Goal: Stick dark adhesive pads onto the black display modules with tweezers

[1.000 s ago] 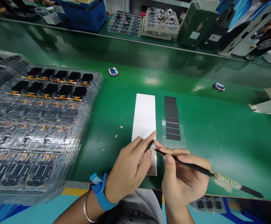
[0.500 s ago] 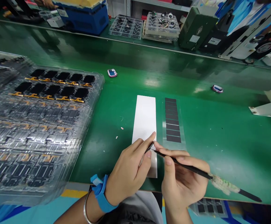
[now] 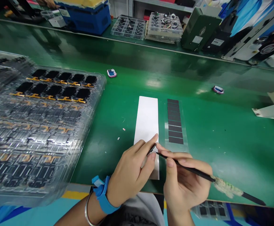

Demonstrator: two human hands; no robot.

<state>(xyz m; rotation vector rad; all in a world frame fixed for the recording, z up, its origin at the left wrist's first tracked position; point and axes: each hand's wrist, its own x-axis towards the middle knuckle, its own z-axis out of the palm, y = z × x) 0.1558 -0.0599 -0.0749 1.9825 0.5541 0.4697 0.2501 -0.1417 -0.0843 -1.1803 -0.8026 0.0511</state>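
My left hand [image 3: 133, 168] is closed, pinching a small dark flat part [image 3: 151, 148] between thumb and fingers over the lower half of a white paper strip [image 3: 147, 117]. The part is seen nearly edge-on, and my fingers hide most of it. In my right hand [image 3: 186, 179] is a slim black fine-tipped tool [image 3: 195, 171], held like a pen, with pale tape wrapped round its rear. Its thin tip meets the dark part or lies right beside it. To the right of the paper lies a clear sheet with black rectangular stickers [image 3: 174, 122].
On the left stand stacked clear trays [image 3: 96, 91] holding black screens [image 3: 68, 92] with orange flex cables. Two small watch cases, one on the left [image 3: 112, 73] and one on the right [image 3: 218, 89], lie farther back. A raised shelf holds a blue box [image 3: 87, 18] and parts trays [image 3: 128, 27].
Both hands stay almost in place, with the tool tip still at the dark part. The whole view has shifted very slightly.
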